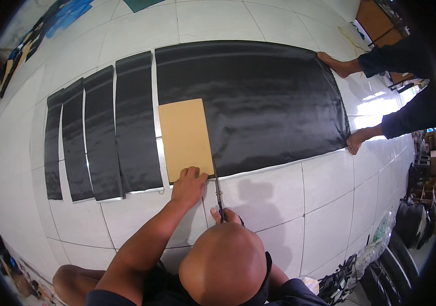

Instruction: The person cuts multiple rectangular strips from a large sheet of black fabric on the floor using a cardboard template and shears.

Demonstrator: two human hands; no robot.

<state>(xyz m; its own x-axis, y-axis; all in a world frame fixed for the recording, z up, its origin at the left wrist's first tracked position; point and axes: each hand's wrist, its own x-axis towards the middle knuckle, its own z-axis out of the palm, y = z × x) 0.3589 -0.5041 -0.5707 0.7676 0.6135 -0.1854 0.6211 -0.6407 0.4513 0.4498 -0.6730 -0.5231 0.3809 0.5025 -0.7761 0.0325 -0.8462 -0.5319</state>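
Right hand (224, 214) mostly hidden behind the knee, fingers gripping scissors (219, 196) at the black fabric (258, 102) near edge. Left hand (188, 184) flat, pressing the cardboard template (185, 137). Cut strips (100, 132) lie left; bare tile floor (330, 194) to the right.

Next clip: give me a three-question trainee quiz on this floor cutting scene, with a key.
1. True or false: the left hand presses on the tan cardboard template.
2. What does the right hand hold? A) scissors B) a ruler C) a brush
3. How many cut black strips lie left of the template?

Key: 1 true. 2 A, the scissors sit at the near edge of the large black sheet. 3 four.
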